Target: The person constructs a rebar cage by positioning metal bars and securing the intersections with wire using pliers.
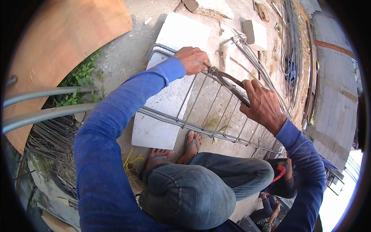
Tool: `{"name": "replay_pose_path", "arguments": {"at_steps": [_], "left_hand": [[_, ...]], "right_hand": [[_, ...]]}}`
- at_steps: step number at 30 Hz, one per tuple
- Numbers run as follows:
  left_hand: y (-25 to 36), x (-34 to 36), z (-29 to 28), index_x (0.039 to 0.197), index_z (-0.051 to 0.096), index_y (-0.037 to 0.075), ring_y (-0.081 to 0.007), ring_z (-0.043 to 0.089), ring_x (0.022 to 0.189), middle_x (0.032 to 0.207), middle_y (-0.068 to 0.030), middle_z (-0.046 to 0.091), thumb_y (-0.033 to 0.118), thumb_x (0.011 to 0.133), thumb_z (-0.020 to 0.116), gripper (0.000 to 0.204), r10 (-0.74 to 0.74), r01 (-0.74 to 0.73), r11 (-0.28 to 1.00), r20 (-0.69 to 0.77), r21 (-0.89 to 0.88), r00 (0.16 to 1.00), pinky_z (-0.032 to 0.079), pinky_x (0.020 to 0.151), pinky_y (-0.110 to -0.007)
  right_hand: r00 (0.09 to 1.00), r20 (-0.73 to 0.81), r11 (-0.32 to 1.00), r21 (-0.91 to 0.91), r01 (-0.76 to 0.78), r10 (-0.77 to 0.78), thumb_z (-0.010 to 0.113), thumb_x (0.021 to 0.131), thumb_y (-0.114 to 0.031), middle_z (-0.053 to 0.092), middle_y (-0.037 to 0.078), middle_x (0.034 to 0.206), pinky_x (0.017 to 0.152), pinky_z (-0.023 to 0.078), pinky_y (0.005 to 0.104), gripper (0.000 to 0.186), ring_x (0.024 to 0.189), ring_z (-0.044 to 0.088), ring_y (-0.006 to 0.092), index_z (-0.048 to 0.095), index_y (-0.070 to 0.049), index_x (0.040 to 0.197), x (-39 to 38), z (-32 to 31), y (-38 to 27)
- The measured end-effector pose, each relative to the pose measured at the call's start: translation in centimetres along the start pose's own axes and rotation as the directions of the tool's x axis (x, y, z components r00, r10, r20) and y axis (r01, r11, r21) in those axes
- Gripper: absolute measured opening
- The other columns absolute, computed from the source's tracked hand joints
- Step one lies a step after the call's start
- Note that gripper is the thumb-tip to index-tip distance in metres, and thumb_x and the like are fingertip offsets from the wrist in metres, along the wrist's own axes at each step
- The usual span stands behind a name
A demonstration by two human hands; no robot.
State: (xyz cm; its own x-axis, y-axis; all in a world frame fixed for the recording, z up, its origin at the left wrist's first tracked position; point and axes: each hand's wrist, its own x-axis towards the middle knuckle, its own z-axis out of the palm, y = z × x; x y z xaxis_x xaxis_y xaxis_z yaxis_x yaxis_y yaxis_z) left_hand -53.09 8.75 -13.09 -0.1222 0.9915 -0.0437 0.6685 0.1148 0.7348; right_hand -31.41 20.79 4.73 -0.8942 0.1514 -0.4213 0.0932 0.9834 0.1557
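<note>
Right hand (264,102), its grip clenched around pincers (219,72) whose head meets a steel-rod cage (193,127) (extending partly over a white slab (158,131)); the left hand (192,60) grasps the cage alongside.

Blue sleeves (102,150), faded jeans (189,193), sandals (157,158)

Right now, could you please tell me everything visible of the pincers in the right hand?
The pincers look like dark metal, with a small head and two long handles standing apart. The head is at the metal frame, beside the left hand; the handles slant rightward into the gripping right hand. Whether the jaws bite anything is unclear.
</note>
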Motion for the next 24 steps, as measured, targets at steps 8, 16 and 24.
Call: {"name": "replay_pose_path", "arguments": {"at_steps": [8, 16, 24], "left_hand": [[0.9, 0.1, -0.5, 0.111, 0.079, 0.018, -0.0352, 0.072, 0.088, 0.094, -0.013, 0.076, 0.027, 0.089, 0.071, 0.024, -0.03, 0.03, 1.0, 0.045, 0.001, 0.999, 0.055, 0.081, -0.045], [-0.1, 0.2, -0.5, 0.113, 0.078, 0.017, -0.0348, 0.069, 0.101, 0.105, -0.0149, 0.075, 0.022, 0.086, 0.075, 0.028, -0.018, 0.021, 0.999, 0.095, -0.027, 0.995, 0.054, 0.09, -0.044], [-1.4, -4.3, 1.1, 0.128, 0.067, 0.007, -0.0311, 0.059, 0.124, 0.134, -0.0135, 0.064, 0.017, 0.088, 0.073, 0.042, 0.057, 0.041, 0.978, -0.448, 0.207, 0.892, 0.043, 0.109, -0.046]], "right_hand": [[0.99, 0.045, 0.921, -0.361, 0.143, -0.136, 0.072, 0.087, -0.043, 0.062, 0.012, 0.096, 0.073, 0.055, 0.0443, 0.07, 0.079, 0.064, 0.0271, 0.052, 0.004, 0.134, 1.9, -2.5, 2.9], [0.64, 0.755, 0.663, 0.552, -0.505, -0.141, 0.061, 0.101, -0.039, 0.07, 0.01, 0.093, 0.064, 0.059, 0.0283, 0.047, 0.076, 0.071, 0.0152, 0.059, 0.003, 0.123, 5.6, -2.4, 6.9], [0.602, 0.796, 0.613, 0.504, -0.608, -0.058, 0.051, 0.107, -0.032, 0.068, 0.01, 0.095, 0.056, 0.056, 0.0254, 0.044, 0.073, 0.069, 0.0137, 0.051, 0.001, 0.136, 7.1, -2.6, 4.9]]}}
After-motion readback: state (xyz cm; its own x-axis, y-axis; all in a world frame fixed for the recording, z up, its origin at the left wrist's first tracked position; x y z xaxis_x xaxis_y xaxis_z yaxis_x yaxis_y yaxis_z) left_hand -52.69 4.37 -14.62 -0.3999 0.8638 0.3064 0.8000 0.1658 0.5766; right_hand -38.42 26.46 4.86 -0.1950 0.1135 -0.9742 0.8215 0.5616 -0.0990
